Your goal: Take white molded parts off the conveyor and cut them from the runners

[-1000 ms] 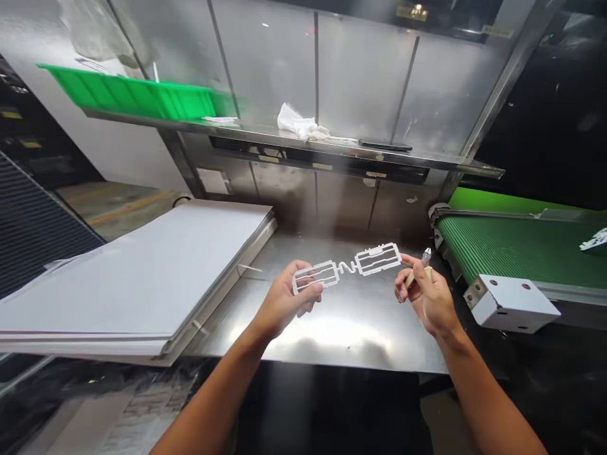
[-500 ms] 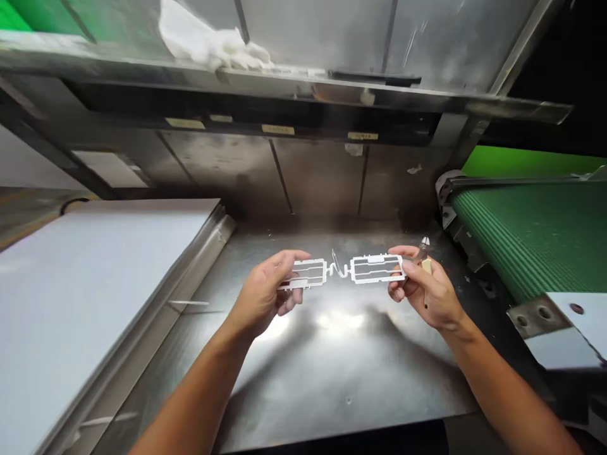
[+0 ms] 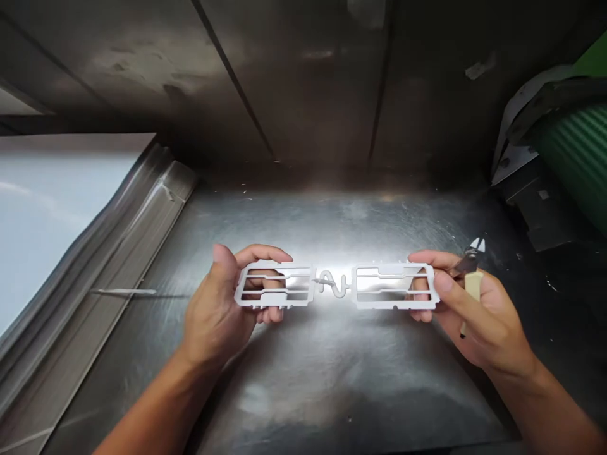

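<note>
White plastic frame (image 3: 332, 285) spans from left hand (image 3: 215, 309) to right hand (image 3: 478, 316).

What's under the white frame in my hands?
The bare steel table, glare showing through the frame. Fingers of the left hand and right hand sit behind its ends; the table beneath them is covered.

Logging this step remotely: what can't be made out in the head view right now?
All in the head view.
Cutters: only tips and some beige handle show; right hand covers the rest.
Left hand fingertips: partly behind the white plastic part.
Green conveyor: cut off by the right edge.
White sheets: cut off by the left edge.
</note>
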`<move>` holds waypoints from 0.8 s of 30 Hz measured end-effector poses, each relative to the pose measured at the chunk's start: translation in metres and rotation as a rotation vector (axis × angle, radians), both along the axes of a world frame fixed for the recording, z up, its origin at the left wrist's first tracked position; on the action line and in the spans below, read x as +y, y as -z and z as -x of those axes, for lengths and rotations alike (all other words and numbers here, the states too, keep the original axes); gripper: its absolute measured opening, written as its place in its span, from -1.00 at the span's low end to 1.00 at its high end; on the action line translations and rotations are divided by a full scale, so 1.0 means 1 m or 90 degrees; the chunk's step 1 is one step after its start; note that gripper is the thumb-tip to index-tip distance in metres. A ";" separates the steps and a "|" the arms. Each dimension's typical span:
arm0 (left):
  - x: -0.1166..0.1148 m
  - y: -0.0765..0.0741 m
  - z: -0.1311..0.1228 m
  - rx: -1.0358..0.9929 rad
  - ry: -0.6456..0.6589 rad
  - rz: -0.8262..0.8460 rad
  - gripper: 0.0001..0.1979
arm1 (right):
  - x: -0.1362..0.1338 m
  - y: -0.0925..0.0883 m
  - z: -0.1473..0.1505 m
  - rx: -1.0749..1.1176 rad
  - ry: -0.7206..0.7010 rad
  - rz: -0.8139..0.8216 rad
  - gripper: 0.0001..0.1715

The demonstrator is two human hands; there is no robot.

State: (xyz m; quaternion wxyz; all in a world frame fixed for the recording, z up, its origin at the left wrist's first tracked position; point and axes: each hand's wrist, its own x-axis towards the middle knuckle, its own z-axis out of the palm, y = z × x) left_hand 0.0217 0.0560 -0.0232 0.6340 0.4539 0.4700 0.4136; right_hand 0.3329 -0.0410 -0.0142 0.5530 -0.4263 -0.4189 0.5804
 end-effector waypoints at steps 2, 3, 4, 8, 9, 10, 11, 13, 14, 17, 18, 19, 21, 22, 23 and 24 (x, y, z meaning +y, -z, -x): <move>-0.002 -0.002 -0.001 -0.007 0.000 -0.005 -0.14 | 0.002 -0.002 0.002 0.033 0.004 0.010 -0.70; -0.002 -0.003 -0.001 -0.013 0.002 -0.008 -0.14 | 0.003 -0.002 0.003 0.046 0.006 0.016 -0.70; -0.003 -0.004 -0.002 -0.021 0.004 -0.007 -0.14 | 0.004 -0.002 0.003 0.054 0.007 0.022 -0.70; -0.003 -0.010 -0.005 -0.058 0.030 0.022 -0.18 | 0.004 -0.002 0.004 0.078 0.008 0.039 -0.72; -0.003 -0.011 -0.005 -0.066 0.036 0.030 -0.20 | 0.004 -0.003 0.005 0.080 0.010 0.041 -0.72; -0.003 -0.011 -0.005 -0.075 0.038 0.034 -0.21 | 0.004 -0.004 0.005 0.081 0.012 0.043 -0.72; -0.003 -0.011 -0.004 -0.084 0.039 0.037 -0.23 | 0.004 -0.004 0.005 0.080 0.017 0.046 -0.71; -0.002 -0.010 -0.003 -0.098 0.044 0.046 -0.26 | 0.004 -0.005 0.006 0.078 0.025 0.051 -0.69; -0.002 -0.009 -0.002 -0.105 0.050 0.050 -0.27 | 0.004 -0.005 0.006 0.080 0.028 0.055 -0.68; 0.000 -0.007 0.000 -0.115 0.067 0.051 -0.29 | 0.004 -0.005 0.007 0.086 0.026 0.064 -0.66; 0.000 -0.006 0.001 -0.115 0.069 0.049 -0.30 | 0.004 -0.004 0.007 0.090 0.025 0.065 -0.67; 0.001 -0.006 0.001 -0.115 0.071 0.045 -0.30 | 0.005 -0.004 0.007 0.092 0.023 0.065 -0.68; 0.001 -0.005 0.002 -0.116 0.078 0.038 -0.30 | 0.005 -0.004 0.008 0.095 0.024 0.062 -0.69; 0.001 -0.005 0.002 -0.117 0.083 0.034 -0.31 | 0.005 -0.004 0.008 0.093 0.028 0.060 -0.69; 0.000 -0.005 0.001 -0.113 0.084 0.029 -0.31 | 0.005 -0.003 0.008 0.087 0.030 0.060 -0.69; -0.001 -0.005 0.001 -0.104 0.076 0.024 -0.31 | 0.005 -0.003 0.008 0.079 0.035 0.060 -0.69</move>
